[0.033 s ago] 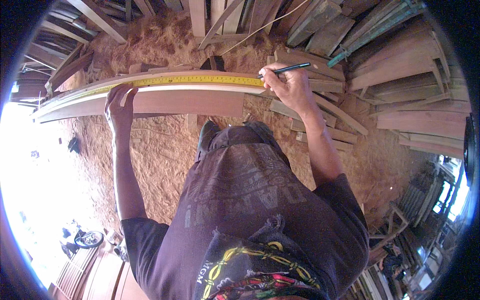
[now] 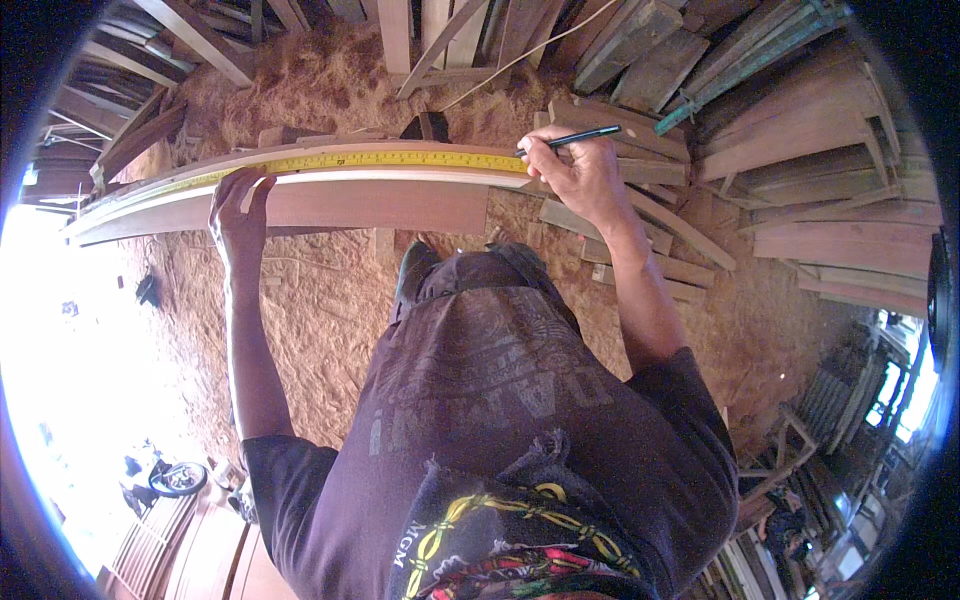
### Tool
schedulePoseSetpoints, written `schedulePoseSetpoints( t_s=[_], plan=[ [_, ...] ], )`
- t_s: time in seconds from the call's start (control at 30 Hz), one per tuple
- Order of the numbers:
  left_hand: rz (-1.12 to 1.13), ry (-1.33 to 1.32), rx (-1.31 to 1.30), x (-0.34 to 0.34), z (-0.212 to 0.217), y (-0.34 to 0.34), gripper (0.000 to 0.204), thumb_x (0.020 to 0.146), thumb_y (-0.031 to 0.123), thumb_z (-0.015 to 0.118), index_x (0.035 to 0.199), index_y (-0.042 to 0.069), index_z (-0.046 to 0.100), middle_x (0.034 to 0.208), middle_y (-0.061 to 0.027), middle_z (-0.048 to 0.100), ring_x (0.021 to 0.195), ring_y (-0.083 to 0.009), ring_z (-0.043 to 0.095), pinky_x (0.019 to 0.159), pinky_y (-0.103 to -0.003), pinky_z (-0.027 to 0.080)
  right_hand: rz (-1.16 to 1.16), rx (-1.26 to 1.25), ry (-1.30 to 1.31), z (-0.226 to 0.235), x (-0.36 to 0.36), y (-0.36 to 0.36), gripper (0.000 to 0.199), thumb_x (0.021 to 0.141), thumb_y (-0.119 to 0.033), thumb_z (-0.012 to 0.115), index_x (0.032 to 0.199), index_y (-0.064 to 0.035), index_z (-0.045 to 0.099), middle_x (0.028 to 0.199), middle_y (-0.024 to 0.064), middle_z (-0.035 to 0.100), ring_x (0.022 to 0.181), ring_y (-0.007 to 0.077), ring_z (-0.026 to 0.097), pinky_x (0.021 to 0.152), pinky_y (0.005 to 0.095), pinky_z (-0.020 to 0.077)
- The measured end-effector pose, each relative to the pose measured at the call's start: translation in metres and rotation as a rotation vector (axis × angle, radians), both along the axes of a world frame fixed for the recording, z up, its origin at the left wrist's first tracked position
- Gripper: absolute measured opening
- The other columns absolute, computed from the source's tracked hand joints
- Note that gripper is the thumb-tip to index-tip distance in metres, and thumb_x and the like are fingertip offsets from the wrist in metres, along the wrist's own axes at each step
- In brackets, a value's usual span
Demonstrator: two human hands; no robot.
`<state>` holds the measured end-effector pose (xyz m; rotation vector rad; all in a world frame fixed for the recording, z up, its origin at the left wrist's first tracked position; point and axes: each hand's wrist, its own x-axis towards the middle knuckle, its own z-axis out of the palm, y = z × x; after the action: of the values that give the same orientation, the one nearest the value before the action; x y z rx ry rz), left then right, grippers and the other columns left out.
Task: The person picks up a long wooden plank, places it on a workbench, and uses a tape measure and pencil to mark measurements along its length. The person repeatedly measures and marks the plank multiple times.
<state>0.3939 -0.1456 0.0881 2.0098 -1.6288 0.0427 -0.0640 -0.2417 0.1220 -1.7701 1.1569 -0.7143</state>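
A yellow tape measure (image 2: 400, 158) is stretched lengthwise along a long pale wooden board (image 2: 400, 178). My left hand (image 2: 238, 210) is closed at the tape and the board's near edge, its fingertips on the yellow blade. Near the tape's right end, my right hand (image 2: 575, 180) grips a dark, slim pencil (image 2: 595, 134), held across the fingers and pointing up to the right. The thumb and fingertips of that hand are beside the tape end; whether they also pinch it I cannot tell. A wider reddish plank (image 2: 390, 207) lies on the near side of the board.
Wood shavings (image 2: 330, 320) cover the ground around my feet. Loose offcuts (image 2: 660, 265) lie to the right of the board. Stacked timber (image 2: 820, 130) stands at the far right, and more planks (image 2: 430, 35) lean at the far side. A wheel (image 2: 178, 478) shows at lower left.
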Motion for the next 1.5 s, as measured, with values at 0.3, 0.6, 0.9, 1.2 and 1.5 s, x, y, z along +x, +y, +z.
schedulePoseSetpoints(
  t_s=[0.3, 0.6, 0.9, 1.2, 1.5],
  plan=[
    [0.009, 0.030, -0.003, 0.000, -0.001, -0.004, 0.021, 0.089, 0.017, 0.083, 0.108, 0.008, 0.082, 0.116, -0.0082, 0.077, 0.114, -0.0249, 0.071, 0.102, -0.038, 0.054, 0.011, -0.065, 0.023, -0.005, 0.001, -0.005, 0.022, 0.105, -0.019, 0.067, 0.107, 0.0009, 0.077, 0.083, 0.0067, 0.076, 0.072, 0.0090, 0.070, 0.064, 0.0263, 0.0565],
    [-0.023, 0.010, -0.048, 0.001, -0.003, -0.005, 0.021, 0.087, 0.015, 0.085, 0.107, 0.008, 0.082, 0.115, -0.0083, 0.077, 0.114, -0.0247, 0.072, 0.101, -0.038, 0.055, 0.017, -0.087, 0.004, -0.008, 0.001, -0.006, 0.022, 0.105, -0.018, 0.067, 0.108, 0.0013, 0.077, 0.083, 0.0073, 0.077, 0.072, 0.0089, 0.070, 0.064, 0.0262, 0.0566],
    [-0.011, 0.007, -0.030, 0.000, -0.002, -0.005, 0.020, 0.088, 0.014, 0.085, 0.107, 0.008, 0.082, 0.115, -0.0087, 0.077, 0.114, -0.0253, 0.072, 0.102, -0.038, 0.055, 0.015, -0.080, 0.014, -0.008, -0.001, -0.006, 0.023, 0.105, -0.019, 0.068, 0.109, 0.0009, 0.077, 0.083, 0.0073, 0.077, 0.071, 0.0080, 0.069, 0.064, 0.0254, 0.0568],
    [0.001, 0.035, -0.042, -0.001, -0.003, -0.004, 0.020, 0.088, 0.015, 0.084, 0.106, 0.007, 0.082, 0.115, -0.0092, 0.077, 0.112, -0.0256, 0.072, 0.101, -0.038, 0.055, 0.015, -0.089, -0.008, -0.012, -0.001, -0.006, 0.022, 0.105, -0.020, 0.068, 0.109, 0.0003, 0.077, 0.083, 0.0066, 0.076, 0.072, 0.0084, 0.069, 0.064, 0.0255, 0.0564],
    [-0.019, 0.021, -0.038, -0.003, 0.000, -0.004, 0.021, 0.090, 0.019, 0.083, 0.107, 0.006, 0.081, 0.115, -0.0094, 0.077, 0.113, -0.0260, 0.072, 0.101, -0.039, 0.054, 0.023, -0.034, -0.011, -0.009, -0.002, -0.006, 0.022, 0.105, -0.019, 0.068, 0.106, 0.0011, 0.077, 0.082, 0.0058, 0.075, 0.072, 0.0083, 0.069, 0.063, 0.0258, 0.0555]
  ],
)
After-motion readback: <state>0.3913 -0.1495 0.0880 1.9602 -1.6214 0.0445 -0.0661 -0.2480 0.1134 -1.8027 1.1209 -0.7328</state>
